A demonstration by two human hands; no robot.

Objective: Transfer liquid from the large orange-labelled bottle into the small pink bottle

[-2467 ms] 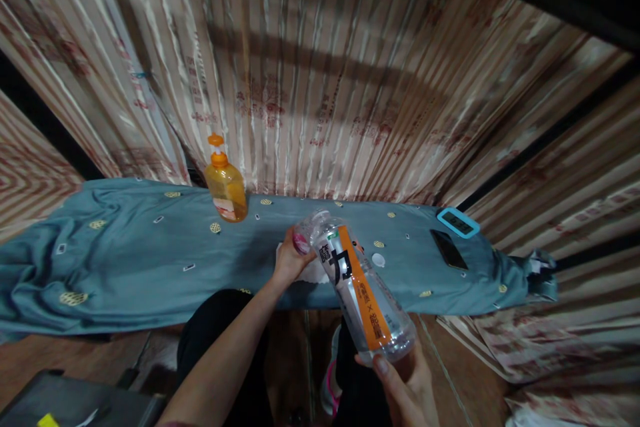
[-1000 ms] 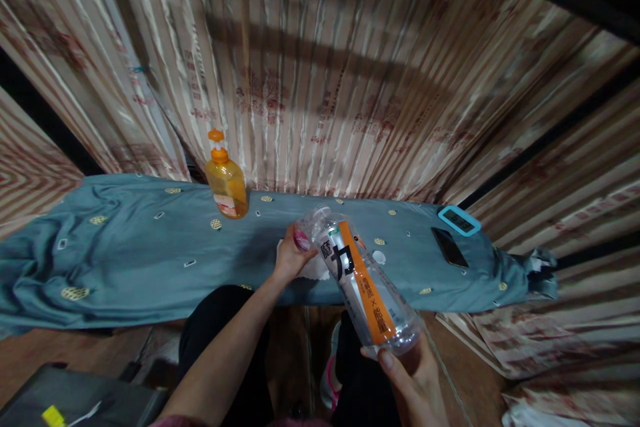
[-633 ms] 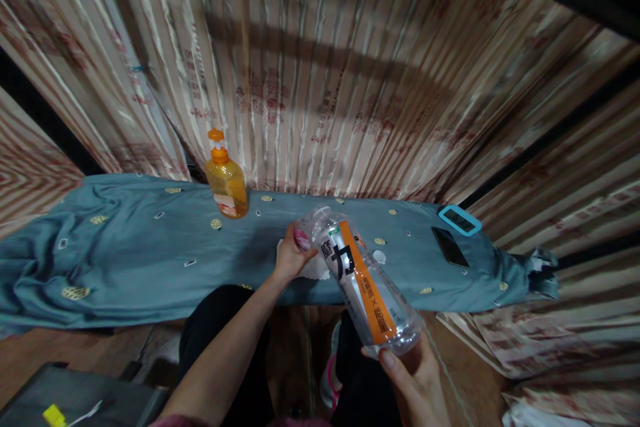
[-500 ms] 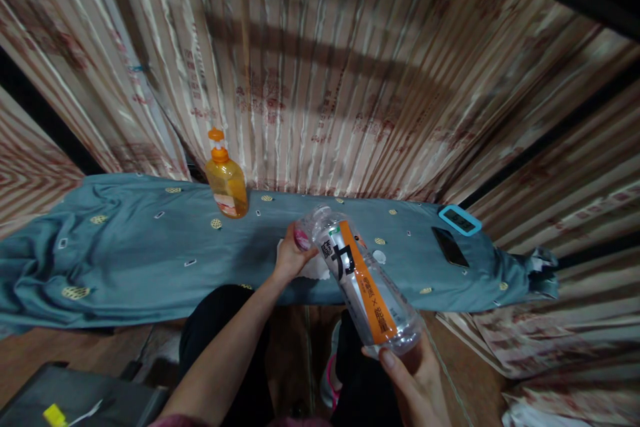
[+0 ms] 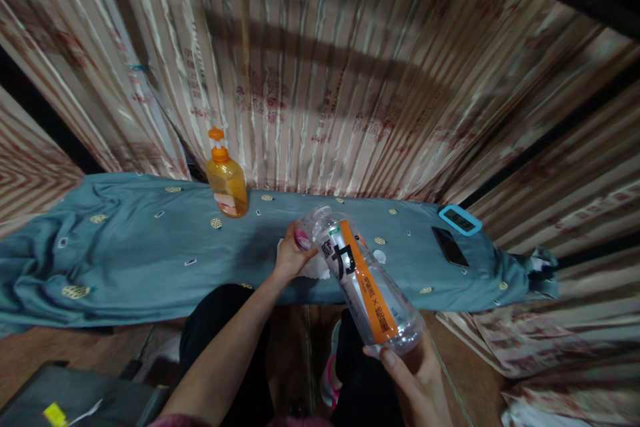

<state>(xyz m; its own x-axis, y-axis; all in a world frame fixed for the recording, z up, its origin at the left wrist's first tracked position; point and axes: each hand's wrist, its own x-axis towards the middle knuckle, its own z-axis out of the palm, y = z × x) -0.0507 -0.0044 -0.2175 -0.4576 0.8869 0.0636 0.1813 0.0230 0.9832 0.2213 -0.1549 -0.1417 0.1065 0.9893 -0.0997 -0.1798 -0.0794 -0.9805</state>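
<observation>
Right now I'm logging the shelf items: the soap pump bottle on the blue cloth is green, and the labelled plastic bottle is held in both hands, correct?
Not quite. The head view shows the soap pump bottle is orange, not green. It does stand on the blue cloth, and the plastic bottle is held by the left hand and right hand.

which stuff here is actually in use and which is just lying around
In hand:
- clear bottle, tilted, base held by right hand
- left hand at its neck, gripping something pink
- white cloth under the left hand

Lying about:
- orange pump bottle
- black phone
- blue-cased device
- white cap
</observation>
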